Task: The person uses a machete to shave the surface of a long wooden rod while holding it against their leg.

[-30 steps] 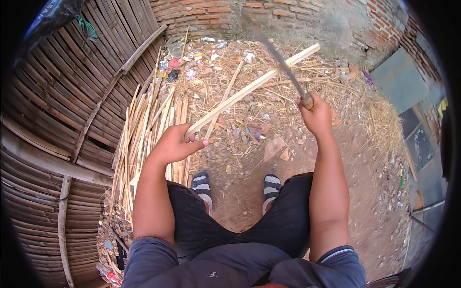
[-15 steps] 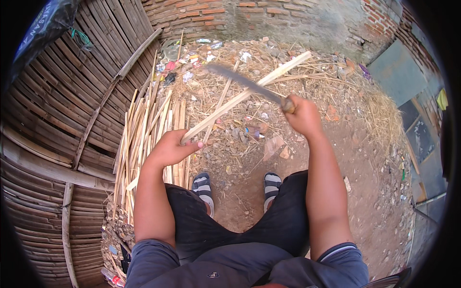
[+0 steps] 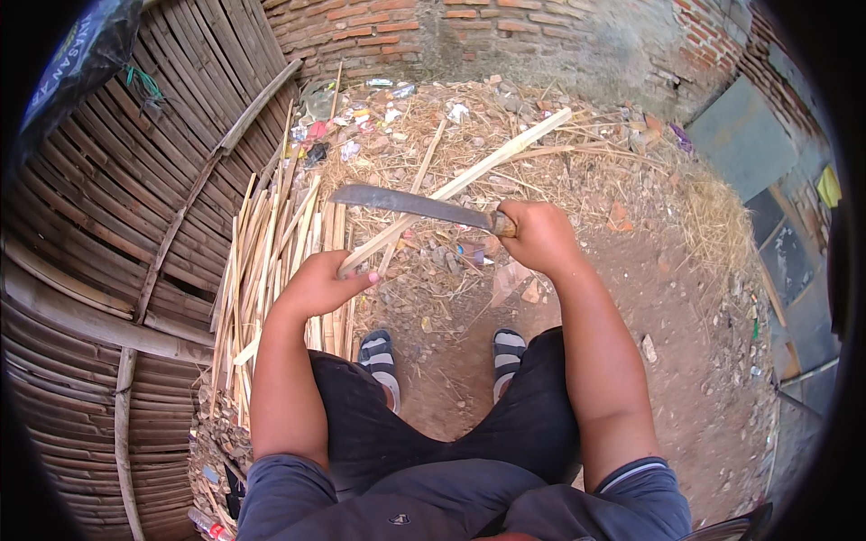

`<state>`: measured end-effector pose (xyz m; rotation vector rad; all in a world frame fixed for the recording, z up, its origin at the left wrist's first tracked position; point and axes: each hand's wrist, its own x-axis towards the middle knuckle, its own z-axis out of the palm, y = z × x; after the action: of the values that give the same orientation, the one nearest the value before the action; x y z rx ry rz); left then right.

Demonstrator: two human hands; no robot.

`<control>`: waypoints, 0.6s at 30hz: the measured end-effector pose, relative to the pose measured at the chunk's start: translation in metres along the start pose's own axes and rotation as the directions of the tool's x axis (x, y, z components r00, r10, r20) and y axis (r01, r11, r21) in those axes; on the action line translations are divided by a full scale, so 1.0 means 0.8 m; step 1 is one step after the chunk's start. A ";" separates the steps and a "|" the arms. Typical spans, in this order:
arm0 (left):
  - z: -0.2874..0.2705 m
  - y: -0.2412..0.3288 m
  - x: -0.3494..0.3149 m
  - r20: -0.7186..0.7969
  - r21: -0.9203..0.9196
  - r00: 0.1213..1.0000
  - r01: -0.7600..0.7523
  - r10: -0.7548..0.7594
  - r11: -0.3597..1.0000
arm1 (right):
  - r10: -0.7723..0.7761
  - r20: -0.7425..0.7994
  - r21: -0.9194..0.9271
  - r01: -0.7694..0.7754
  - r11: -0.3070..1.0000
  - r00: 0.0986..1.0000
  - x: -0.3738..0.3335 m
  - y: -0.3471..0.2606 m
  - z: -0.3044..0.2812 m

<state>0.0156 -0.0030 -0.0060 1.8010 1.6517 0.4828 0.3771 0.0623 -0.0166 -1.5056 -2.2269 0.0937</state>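
Gripping the near end of a long bamboo strip in the left hand, fingers curled round it, far end slanting up over the litter toward the brick wall. Right hand fisting the handle of a broad knife, blade lying across the strip for shaving. Cut slats piling along the bamboo fence.

Bare dirt ground is strewn with dry straw at twelve o'clock, litter scraps at eleven, and split bamboo strips at nine.
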 end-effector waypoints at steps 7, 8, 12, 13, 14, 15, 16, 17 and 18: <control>-0.007 0.005 0.003 0.001 0.006 1.000 0.028 -0.028 1.000 | 0.436 -0.107 0.124 -0.423 0.898 0.894 0.009 0.081 -0.009; -0.001 0.006 0.006 -0.001 0.031 1.000 0.004 -0.003 1.000 | 0.432 -0.106 0.108 -0.421 0.901 0.896 0.006 0.087 -0.008; 0.004 0.003 0.008 0.012 0.092 1.000 0.004 -0.005 0.996 | 0.338 -0.053 0.090 -0.333 0.939 0.939 -0.004 0.078 0.003; 0.001 0.003 0.008 0.020 0.097 1.000 0.019 -0.021 0.995 | 0.298 -0.036 0.095 -0.293 0.951 0.954 -0.002 0.067 0.004; 0.002 0.002 0.007 0.017 0.082 1.000 0.021 -0.022 0.996 | 0.284 0.046 0.144 -0.287 0.947 0.958 0.000 0.052 0.003; 0.004 0.002 0.005 0.011 0.065 1.000 0.019 -0.019 0.998 | 0.227 0.055 0.101 -0.232 0.968 0.972 0.002 0.039 0.002; 0.004 0.004 0.003 0.003 0.051 1.000 0.015 -0.015 0.999 | 0.169 0.065 0.060 -0.173 0.983 0.983 0.003 0.026 0.001; 0.005 0.007 0.002 0.005 0.050 1.000 0.020 -0.020 0.999 | 0.111 0.076 0.019 -0.112 0.993 0.991 0.002 0.014 0.002; 0.007 0.007 0.004 0.011 0.049 1.000 0.024 -0.025 0.999 | 0.064 0.065 0.047 -0.067 0.997 0.996 0.000 0.004 0.007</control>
<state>0.0243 -0.0014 -0.0067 1.8128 1.6892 0.4244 0.3779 0.0642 -0.0225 -1.5692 -2.2079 0.2183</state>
